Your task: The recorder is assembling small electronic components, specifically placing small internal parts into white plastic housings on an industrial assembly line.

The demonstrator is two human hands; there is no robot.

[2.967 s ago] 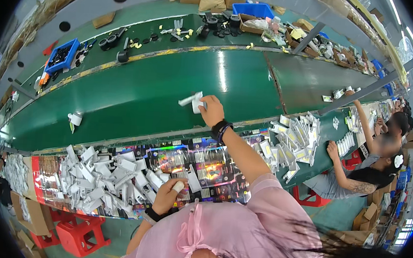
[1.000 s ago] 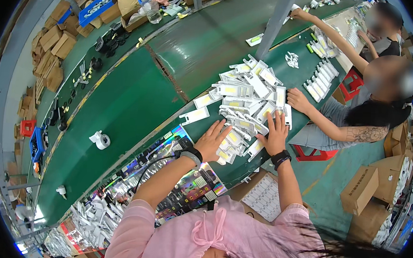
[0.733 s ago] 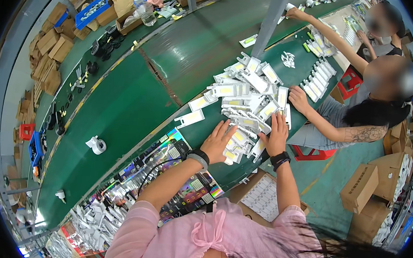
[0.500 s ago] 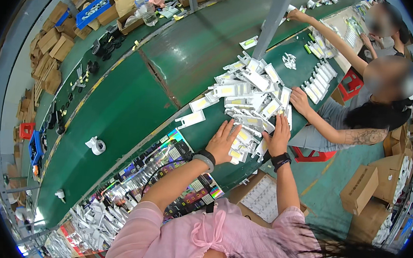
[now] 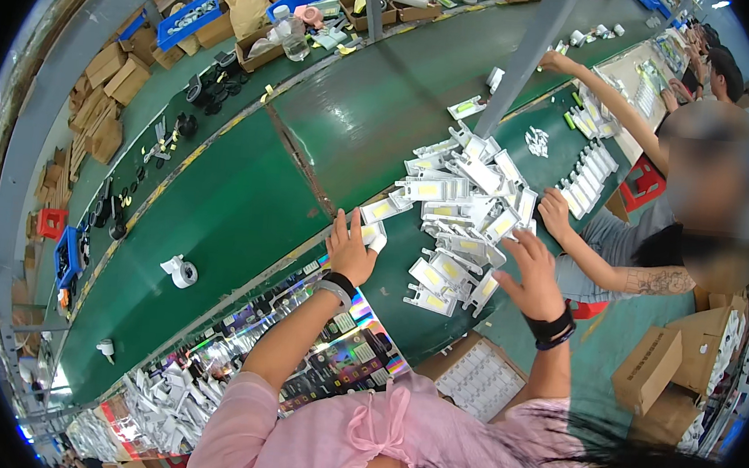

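Resting at the left end of a jumbled heap of white plastic housings [image 5: 460, 214], the left grip [image 5: 351, 251] of the worker in front of me has its fingers stretched out and its thumb spread. One housing with a yellow strip [image 5: 373, 232] lies directly beneath it, between fingers and thumb, partly covered; I can't tell whether it is pinched or merely touched. The right grip [image 5: 536, 278] is wide, fingers spread and curved, with nothing visible in it. It hangs just beside the heap's lower right edge, apparently above the green tabletop [image 5: 396, 297].

To my eye, the step in hand is sorting stray pieces at the heap's edges. The next move seems to call for closing the left thumb and fingers squarely on that one housing without catching its neighbours, while the right grip keeps clear of the co-worker's hand [image 5: 555, 211] beside the heap. Left of the tabletop runs a green conveyor belt [image 5: 235, 214], with a white round fitting [image 5: 180, 271] on it, well apart from both grips.
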